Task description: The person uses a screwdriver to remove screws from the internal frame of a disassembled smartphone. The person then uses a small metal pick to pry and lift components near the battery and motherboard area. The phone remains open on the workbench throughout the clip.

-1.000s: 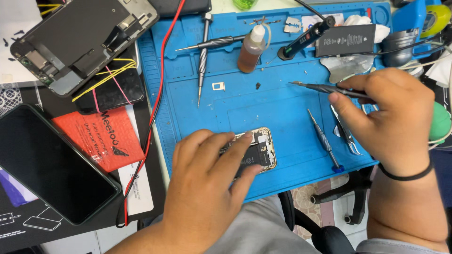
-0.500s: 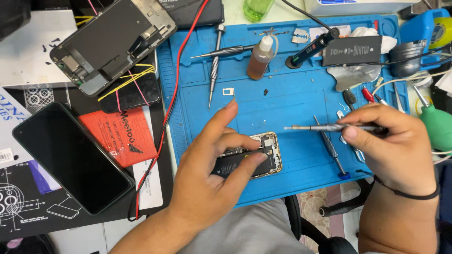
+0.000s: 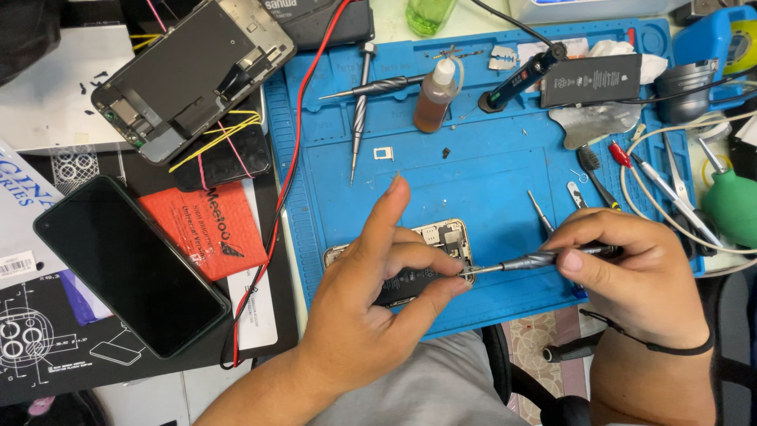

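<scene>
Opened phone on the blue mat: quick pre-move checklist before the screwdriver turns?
1. Left hand steadying the opened phone: ok, fingers pinch its lower edge.
2. Right hand gripping the screwdriver: ok.
3. Tip at the phone's right edge: ok; seated in a screw: cannot tell.
4. Phone flat on the blue mat: ok.
5. Loose SIM tray apart from the hands: ok.
</scene>
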